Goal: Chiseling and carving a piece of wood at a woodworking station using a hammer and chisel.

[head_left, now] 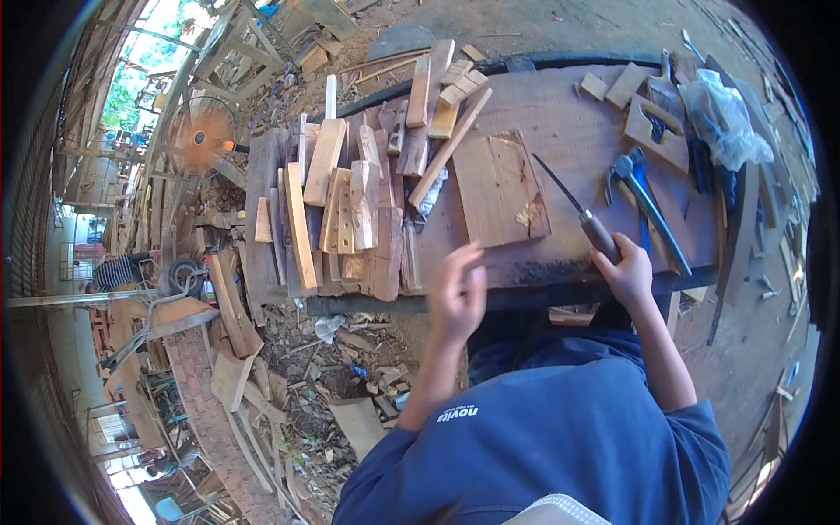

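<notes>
My right hand (626,273) grips the dark handle of a knife (600,238) with a long, thin, slightly curved blade. Its tip points away and to the left, beside a flat wooden board (494,192) that lies on the workbench (560,114). My left hand (457,293) is raised at the bench's near edge, just below the board. It is a little blurred, with bent fingers and the thumb apart, and nothing shows in it. A claw hammer (654,214) with a blue-black handle rests right of the knife.
Many wood offcuts (363,201) are piled on the bench's left side. At the right lie a wooden block with a cutout (656,133), a brush (665,87) and a clear plastic bag (724,118). An orange-centred fan (201,138) stands beyond the left end. Scraps (341,367) litter the ground.
</notes>
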`<state>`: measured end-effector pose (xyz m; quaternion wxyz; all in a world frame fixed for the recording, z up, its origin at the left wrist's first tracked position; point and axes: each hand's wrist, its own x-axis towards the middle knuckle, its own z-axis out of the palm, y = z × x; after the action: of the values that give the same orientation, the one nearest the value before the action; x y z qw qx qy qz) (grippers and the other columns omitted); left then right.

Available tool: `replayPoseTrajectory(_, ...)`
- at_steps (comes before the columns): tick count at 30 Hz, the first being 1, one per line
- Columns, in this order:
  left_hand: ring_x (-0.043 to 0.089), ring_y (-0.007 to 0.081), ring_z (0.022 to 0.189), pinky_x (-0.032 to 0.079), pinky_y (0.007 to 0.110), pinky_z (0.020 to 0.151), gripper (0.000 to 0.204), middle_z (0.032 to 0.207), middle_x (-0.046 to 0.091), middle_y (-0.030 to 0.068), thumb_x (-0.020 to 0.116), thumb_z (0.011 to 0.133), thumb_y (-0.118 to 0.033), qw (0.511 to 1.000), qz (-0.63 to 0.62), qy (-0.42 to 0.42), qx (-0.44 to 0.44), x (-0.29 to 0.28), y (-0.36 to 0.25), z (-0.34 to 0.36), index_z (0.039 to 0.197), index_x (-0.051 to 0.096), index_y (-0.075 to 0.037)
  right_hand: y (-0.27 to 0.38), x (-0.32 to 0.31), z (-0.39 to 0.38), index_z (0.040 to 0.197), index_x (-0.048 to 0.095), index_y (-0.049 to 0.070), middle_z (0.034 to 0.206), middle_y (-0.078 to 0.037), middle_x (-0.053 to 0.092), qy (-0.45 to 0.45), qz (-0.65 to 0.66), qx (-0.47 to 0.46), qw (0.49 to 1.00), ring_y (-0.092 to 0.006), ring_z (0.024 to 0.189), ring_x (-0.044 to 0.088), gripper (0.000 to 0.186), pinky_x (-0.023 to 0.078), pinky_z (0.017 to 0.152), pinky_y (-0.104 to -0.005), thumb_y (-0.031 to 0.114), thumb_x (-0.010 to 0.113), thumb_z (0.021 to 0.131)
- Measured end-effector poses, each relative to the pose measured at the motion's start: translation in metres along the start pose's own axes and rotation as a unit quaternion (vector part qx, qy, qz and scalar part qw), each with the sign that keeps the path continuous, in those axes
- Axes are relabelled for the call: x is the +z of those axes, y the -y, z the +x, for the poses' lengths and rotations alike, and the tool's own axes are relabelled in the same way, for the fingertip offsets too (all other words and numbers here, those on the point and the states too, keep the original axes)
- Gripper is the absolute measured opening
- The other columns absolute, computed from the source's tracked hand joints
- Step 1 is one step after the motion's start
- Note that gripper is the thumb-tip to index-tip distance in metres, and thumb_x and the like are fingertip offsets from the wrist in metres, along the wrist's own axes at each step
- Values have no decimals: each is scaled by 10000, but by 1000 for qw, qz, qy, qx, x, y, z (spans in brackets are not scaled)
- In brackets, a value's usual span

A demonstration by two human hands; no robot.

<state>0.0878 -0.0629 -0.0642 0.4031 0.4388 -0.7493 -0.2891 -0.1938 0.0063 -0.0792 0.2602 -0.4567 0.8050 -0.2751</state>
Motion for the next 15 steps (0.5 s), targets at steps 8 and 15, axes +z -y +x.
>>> replayPoseTrajectory(8, 316, 327, 1406, 195, 497, 1145, 641, 1483, 386, 174, 617, 898, -381, 943, 302, 118, 74, 109, 17, 21, 1414, 415, -61, -11, 4, -21, 973, 661, 30, 758, -192, 659, -54, 54, -28, 997, -348, 718, 666, 376, 507, 651, -396, 344, 719, 776)
replayPoseTrajectory(15, 427, 304, 1340, 230, 468, 1134, 371, 1358, 542, 133, 663, 869, -318, 968, 226, 54, 99, 114, 27, 20, 1158, 584, -99, -17, 10, -33, 930, 626, 56, 788, -164, 662, -122, 31, -148, 981, -342, 724, 660, 312, 515, 632, -401, 273, 751, 744)
